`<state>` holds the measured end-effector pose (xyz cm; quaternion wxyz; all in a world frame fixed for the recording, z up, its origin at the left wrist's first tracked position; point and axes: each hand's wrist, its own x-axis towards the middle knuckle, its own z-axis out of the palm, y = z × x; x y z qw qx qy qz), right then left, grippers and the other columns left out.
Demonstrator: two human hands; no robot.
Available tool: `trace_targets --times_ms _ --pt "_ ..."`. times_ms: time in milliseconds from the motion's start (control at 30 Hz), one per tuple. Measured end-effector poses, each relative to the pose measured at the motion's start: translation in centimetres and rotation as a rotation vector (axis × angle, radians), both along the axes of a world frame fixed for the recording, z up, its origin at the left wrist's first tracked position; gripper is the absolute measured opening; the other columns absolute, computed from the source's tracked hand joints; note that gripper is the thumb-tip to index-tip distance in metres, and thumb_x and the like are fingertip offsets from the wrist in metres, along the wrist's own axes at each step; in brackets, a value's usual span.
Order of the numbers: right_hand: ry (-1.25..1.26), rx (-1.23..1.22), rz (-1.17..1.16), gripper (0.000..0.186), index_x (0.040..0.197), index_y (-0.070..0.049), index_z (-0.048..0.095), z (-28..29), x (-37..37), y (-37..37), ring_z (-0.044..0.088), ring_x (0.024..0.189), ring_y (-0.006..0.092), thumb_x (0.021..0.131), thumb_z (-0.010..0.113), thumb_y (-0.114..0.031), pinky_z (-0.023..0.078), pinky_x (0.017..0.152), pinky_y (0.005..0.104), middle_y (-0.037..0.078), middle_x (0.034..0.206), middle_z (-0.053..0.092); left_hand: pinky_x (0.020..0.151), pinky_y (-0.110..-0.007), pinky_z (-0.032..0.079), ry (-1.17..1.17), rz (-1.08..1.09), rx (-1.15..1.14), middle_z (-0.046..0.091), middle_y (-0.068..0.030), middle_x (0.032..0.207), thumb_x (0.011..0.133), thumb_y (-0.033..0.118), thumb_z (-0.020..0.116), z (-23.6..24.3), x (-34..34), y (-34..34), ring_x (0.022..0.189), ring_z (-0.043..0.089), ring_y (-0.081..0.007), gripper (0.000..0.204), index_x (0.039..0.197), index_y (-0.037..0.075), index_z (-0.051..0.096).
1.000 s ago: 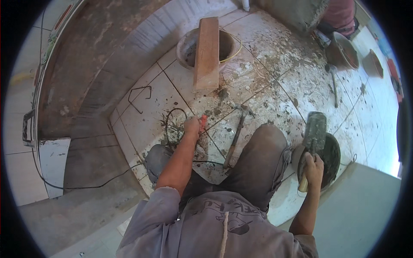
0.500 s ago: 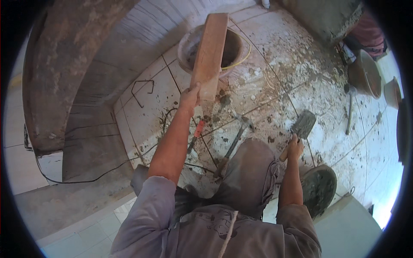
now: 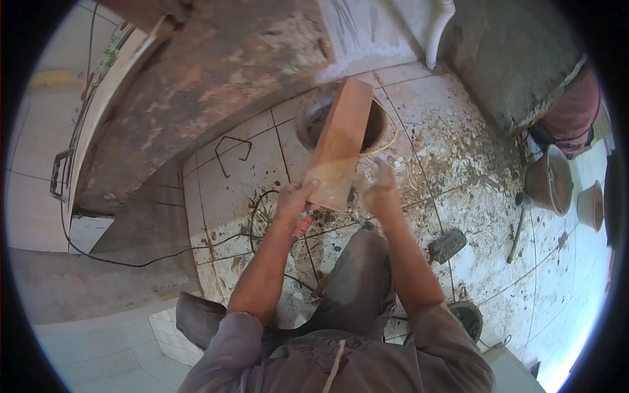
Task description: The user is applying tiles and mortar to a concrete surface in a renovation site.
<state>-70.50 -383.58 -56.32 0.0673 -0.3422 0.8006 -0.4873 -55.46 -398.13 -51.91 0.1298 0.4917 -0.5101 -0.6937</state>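
A reddish-brown wooden board (image 3: pixel 341 147) slants away from me over a bucket (image 3: pixel 311 121) with a yellow handle, covering part of its mouth. My left hand (image 3: pixel 298 200) grips the board's near left corner, thumb on top. My right hand (image 3: pixel 383 196) is raised beside the board's near right edge; motion smears its fingers, and I see no tool in it. The mortar-coated trowel (image 3: pixel 447 245) lies on the dirty tiles to the right of my knee. A red-handled tool (image 3: pixel 303 226) sits below my left hand, partly hidden.
A bent metal rod (image 3: pixel 229 147) and a dark cable (image 3: pixel 131 264) lie to the left. Two buckets (image 3: pixel 549 180) (image 3: pixel 591 206) and a long-handled tool (image 3: pixel 517 229) are at the right. A mortar basin (image 3: pixel 468 319) sits by my right arm. A rough slab (image 3: pixel 229 78) rises at upper left.
My right hand has let go of the trowel, which now rests on the floor, and has moved left to the board. The board's near end is lower in view, closer to me.
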Motion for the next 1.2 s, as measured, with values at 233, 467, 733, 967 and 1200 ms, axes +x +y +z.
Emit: trace_targets --times_ms 233,467,733,967,1200 --pt "0.423 0.161 0.253 0.069 0.137 0.001 0.040 5.8 6.9 -1.8 0.037 0.131 0.0431 0.075 0.066 -0.018 0.030 0.110 0.0518 0.025 0.140 0.039 0.042 -0.022 0.041 0.076 0.018 0.042 0.067 -0.0062 0.077 0.086 0.021 0.068 5.8 -0.5 1.5 0.058 0.061 -0.0117 0.026 0.097 -0.002 0.067" --pt "0.700 0.053 0.217 0.053 0.128 -0.006 0.051 8.9 0.5 0.1 0.061 0.103 0.0355 0.076 0.062 -0.007 0.054 0.080 0.0433 0.017 0.119 0.060 0.079 -0.032 0.045 0.264 -0.102 0.009 0.067 -0.0111 0.101 0.094 0.042 0.053 8.6 0.4 2.1 0.091 0.061 -0.0191 0.047 0.113 0.000 0.061" --pt "0.477 0.204 0.030 0.025 0.109 -0.003 0.065 30.1 2.1 7.8 0.066 0.075 0.0175 0.085 0.065 -0.010 0.050 0.069 0.0307 0.010 0.085 0.069 0.103 -0.053 0.034 0.225 -0.041 0.344 0.047 -0.0214 0.137 0.093 0.065 0.039 3.6 8.6 2.2 0.130 0.044 -0.0328 0.081 0.140 -0.001 0.034" --pt "-0.325 -0.395 0.076 0.047 0.113 0.009 0.059 27.9 0.8 10.9 0.059 0.091 0.0176 0.081 0.071 -0.022 0.044 0.084 0.0297 0.010 0.101 0.064 0.102 -0.052 0.040 0.498 0.312 0.526 0.042 -0.0225 0.141 0.094 0.060 0.043 4.2 11.2 2.0 0.129 0.044 -0.0356 0.077 0.140 -0.001 0.032" --pt "-0.141 -0.182 0.165 0.046 0.110 0.007 0.060 24.5 -0.2 9.2 0.057 0.093 0.0177 0.083 0.070 -0.029 0.043 0.086 0.0320 0.011 0.102 0.062 0.091 -0.041 0.051 0.688 0.572 0.296 0.058 -0.0161 0.122 0.098 0.036 0.051 9.7 16.0 0.1 0.113 0.059 -0.0280 0.043 0.126 0.003 0.048"
